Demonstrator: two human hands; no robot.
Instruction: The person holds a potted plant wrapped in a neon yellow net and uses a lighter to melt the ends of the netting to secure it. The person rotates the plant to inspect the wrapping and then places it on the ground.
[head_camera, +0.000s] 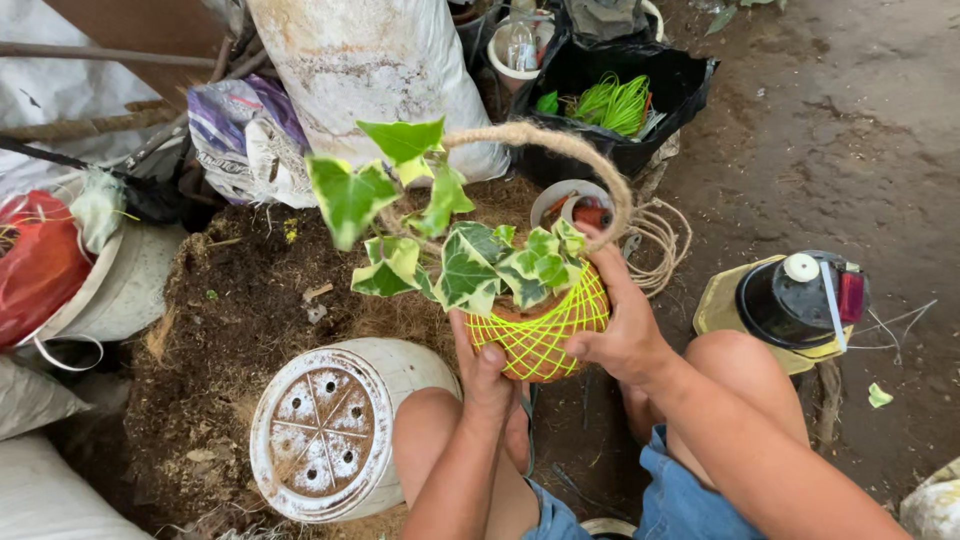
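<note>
Neon-yellow cord netting wraps a round, brown-orange plant ball (538, 335) held at centre frame, above the person's bare knees. The left hand (487, 372) grips the ball's lower left side, fingers closed against the netting; the right hand (622, 322) clasps the right side, fingers spread over the mesh — both hands are clamped on the ball, one to each flank, and the ball is lifted clear of the ground. Variegated ivy (455, 250) with green-and-cream leaves rises from the top of the ball. A jute rope loop (560, 145) arches over the plant as a handle, its loose coils (662, 245) lying just right of the ball.

Progress, as judged from this view: the netting already covers the visible lower face of the ball and the handle appears attached; whether the cord ends are tied off cannot be told, as the far side is hidden.

Surroundings — an upturned white pot (330, 430) with drainage holes lies by the left knee on a heap of coir fibre (240, 320). A black bag (640, 80) behind holds a bundle of green cord (612, 103). A dark bottle with a white cap (800, 297) stands to the right on a yellow item. White sacks (380, 70) lie behind.
</note>
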